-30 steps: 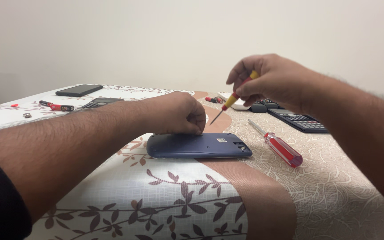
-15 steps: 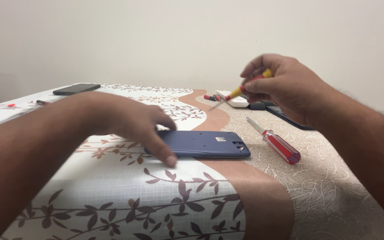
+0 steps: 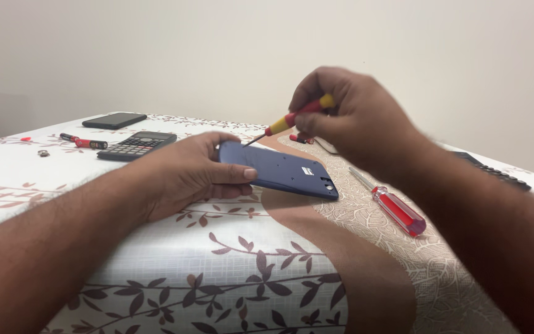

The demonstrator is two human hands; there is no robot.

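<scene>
A table covered by a white cloth with a brown leaf print, and a tan band running across its middle, carries everything shown. The left hand lies near the table's centre, its fingers wrapped around the near end of a blue phone; the thumb presses on the phone's back and the phone is tilted, the held end raised off the cloth. The right hand hovers above the phone's far end, fingers pinched closed on a small screwdriver with a red and yellow handle, whose metal tip points down to the phone's upper far corner; whether the tip touches cannot be told. A larger screwdriver with a clear red handle lies flat on the tan band, just beside the phone toward the right edge. Toward the far left corner lie a dark calculator, a black phone behind it, and a small red and black tool between them and the left edge. A dark keyboard-like device lies at the far right edge, partly hidden by the right forearm.
</scene>
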